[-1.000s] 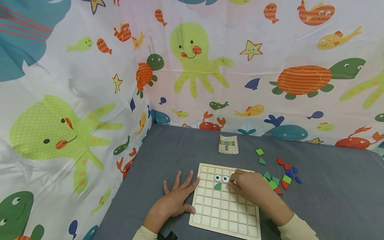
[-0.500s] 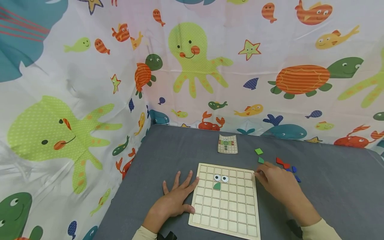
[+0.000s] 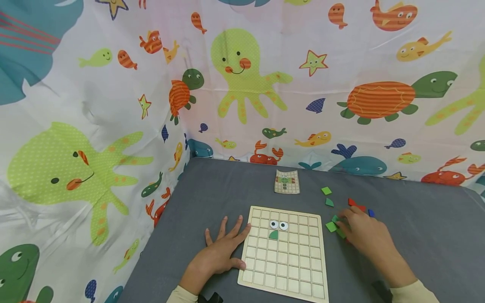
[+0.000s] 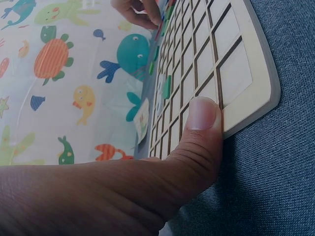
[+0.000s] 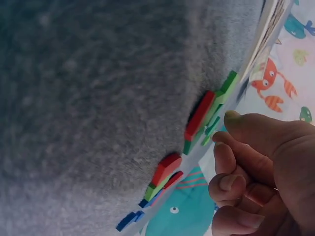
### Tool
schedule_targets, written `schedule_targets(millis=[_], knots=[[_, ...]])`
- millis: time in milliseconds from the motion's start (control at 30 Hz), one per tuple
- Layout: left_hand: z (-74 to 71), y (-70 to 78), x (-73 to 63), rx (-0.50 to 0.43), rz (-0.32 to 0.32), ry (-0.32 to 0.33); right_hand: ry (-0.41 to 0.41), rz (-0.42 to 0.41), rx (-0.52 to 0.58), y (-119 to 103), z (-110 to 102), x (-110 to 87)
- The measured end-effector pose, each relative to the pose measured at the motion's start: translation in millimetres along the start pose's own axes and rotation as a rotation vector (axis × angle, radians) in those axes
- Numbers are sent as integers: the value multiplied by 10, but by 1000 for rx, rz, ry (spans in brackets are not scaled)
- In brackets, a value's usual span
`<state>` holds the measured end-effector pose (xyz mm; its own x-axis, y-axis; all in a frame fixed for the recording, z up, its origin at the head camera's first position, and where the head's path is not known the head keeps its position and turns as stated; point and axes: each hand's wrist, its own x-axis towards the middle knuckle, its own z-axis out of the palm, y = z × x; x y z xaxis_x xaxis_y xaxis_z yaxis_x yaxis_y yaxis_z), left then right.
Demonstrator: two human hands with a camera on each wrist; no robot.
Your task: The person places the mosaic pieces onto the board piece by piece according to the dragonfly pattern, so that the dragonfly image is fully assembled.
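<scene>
A wooden grid board [image 3: 282, 269] lies on the grey cloth. Two round eye pieces [image 3: 283, 226] sit in its upper part, with a green quarter-round piece [image 3: 273, 235] below the left one. My left hand [image 3: 219, 254] is spread at the board's left side; in the left wrist view its thumb [image 4: 202, 115] rests on the board's edge. My right hand [image 3: 365, 237] is over the loose pieces right of the board. Thumb and forefinger stand slightly apart near a green quarter-round piece [image 3: 335, 218] and a light green square [image 3: 331, 227]. Nothing shows between those fingertips [image 5: 231, 115].
Behind the board lies a small pattern card [image 3: 286, 182]. A light green square [image 3: 326, 190] and a green quarter-round [image 3: 329, 202] lie apart from the pile. Red pieces [image 3: 352, 202] and a blue piece [image 3: 371, 213] are partly behind my right hand. A printed curtain [image 3: 242, 105] hangs behind.
My right hand has left the eye pieces on the board and moved right, past the board's edge, to the loose pieces. My left hand has stayed where it was.
</scene>
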<state>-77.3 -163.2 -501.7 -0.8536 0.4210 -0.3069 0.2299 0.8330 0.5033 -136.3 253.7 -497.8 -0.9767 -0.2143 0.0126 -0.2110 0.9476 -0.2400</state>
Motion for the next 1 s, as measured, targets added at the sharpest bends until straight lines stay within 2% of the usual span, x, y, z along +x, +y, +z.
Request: schedule_targets(millis=[567,1000], knots=[[7,-6,4,-5,1,-4,-4,-56,-55,6,77,113],[-15,25,-10,-5,-6,1,46,-109,-95,-21,82,203]])
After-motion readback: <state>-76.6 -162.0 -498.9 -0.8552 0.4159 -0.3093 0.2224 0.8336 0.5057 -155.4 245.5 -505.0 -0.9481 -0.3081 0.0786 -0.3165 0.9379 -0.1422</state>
